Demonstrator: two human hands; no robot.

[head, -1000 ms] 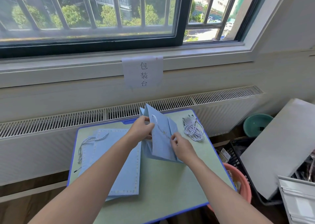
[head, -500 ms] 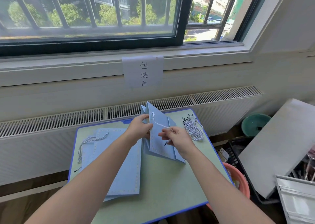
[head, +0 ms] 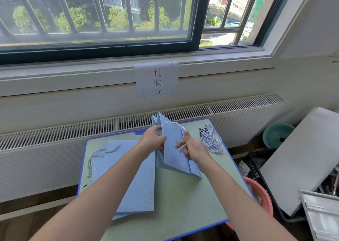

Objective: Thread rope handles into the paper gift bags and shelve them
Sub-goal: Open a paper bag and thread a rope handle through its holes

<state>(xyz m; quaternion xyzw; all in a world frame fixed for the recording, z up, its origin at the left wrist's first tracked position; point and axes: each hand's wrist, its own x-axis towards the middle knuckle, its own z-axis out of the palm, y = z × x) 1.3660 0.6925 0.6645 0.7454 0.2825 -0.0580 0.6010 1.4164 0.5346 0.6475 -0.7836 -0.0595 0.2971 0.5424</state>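
Note:
A light blue paper gift bag (head: 174, 154) stands half-folded on the green table (head: 183, 204). My left hand (head: 153, 139) grips its upper left edge. My right hand (head: 190, 147) pinches a white twisted rope handle (head: 176, 125) against the bag's front; the rope arcs over the bag's top. A bundle of loose rope handles (head: 211, 139) lies to the right. Several flat blue bags (head: 135, 176) are stacked at the left, with one rope (head: 99, 154) lying across them.
A radiator (head: 73, 130) and window sill run behind the table. A paper sign (head: 156, 79) hangs on the sill. Right of the table are a pink basin (head: 260, 198), a teal basin (head: 277, 134), a white board (head: 302, 158) and a black crate (head: 255, 163).
My right hand has moved up the bag's front with the rope, and the rope now loops over the bag's top edge. The left hand has stayed on the bag.

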